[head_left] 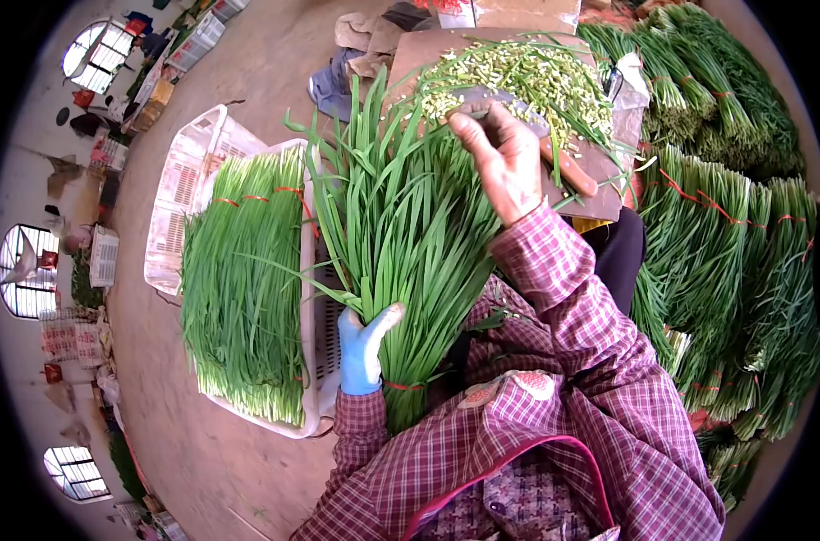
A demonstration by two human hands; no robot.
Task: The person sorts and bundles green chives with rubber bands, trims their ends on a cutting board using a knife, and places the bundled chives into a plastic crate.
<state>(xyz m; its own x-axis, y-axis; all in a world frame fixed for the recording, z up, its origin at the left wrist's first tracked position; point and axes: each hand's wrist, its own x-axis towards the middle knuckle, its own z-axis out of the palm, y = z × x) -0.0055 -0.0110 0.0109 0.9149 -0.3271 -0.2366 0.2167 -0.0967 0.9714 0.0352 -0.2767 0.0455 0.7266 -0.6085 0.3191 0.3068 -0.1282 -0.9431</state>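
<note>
My left hand [363,347], in a blue and white glove, wraps round a large bunch of garlic chives [419,243]. A red band [403,386] ties the bunch below the hand, and the leaf tips fan out toward the board. My bare right hand [502,155] is raised at the right side of the leaf tips. Its fingers are curled toward the thumb; whether anything is between them is hidden. Just beyond it lies a knife [568,169], its wooden handle to the right and its blade partly covered by the hand. Trimmed chive ends [527,77] are heaped on the board [572,200].
Left of me stands a white plastic crate [309,316] packed with tied chives [243,288]. Several more bundles [707,252] are piled at the right. Cloth and a shoe [330,87] lie beyond the crate. Crates [104,257] line the far wall.
</note>
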